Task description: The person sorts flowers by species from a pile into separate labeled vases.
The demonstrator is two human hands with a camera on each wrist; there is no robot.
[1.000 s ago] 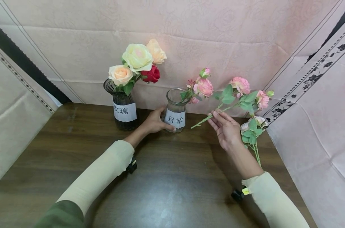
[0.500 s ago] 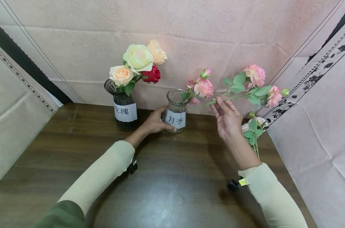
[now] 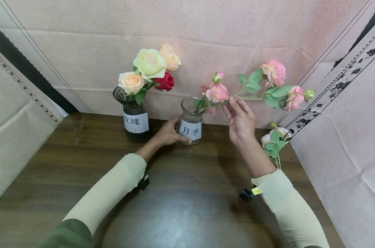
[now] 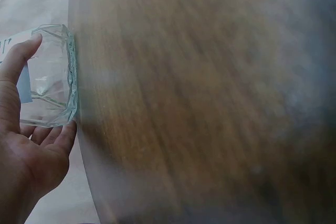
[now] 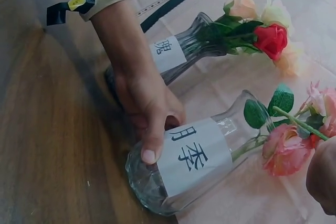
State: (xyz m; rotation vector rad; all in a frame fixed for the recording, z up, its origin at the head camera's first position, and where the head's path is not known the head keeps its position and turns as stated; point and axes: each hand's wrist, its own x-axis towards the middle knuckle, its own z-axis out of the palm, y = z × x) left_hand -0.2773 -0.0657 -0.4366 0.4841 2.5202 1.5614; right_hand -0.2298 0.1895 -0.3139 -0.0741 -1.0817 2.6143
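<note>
My left hand (image 3: 168, 133) holds the lower part of a clear glass vase (image 3: 192, 117) with a white paper label, keeping it upright on the table; in the left wrist view the thumb and fingers lie on either side of the glass (image 4: 50, 77). One pink flower stem (image 3: 219, 92) stands in that vase, leaning right over the rim. My right hand (image 3: 244, 124) pinches the green stem of a second pink flower spray (image 3: 274, 73) between thumb and fingers. Its blooms point right. In the right wrist view the cut stem end (image 5: 286, 113) is close to the first flower, outside the vase mouth.
A dark glass vase (image 3: 135, 107) with cream, peach and red roses (image 3: 150, 63) stands left of the clear one. Pale flowers with green stems (image 3: 275, 143) lie at the table's right edge. Pink cloth (image 3: 221, 38) hangs behind the wooden table (image 3: 187, 199).
My right hand lifted the pink spray and tilted it, then moved left, bringing the stem end up to the flower in the clear vase. The left hand and vase stayed put.
</note>
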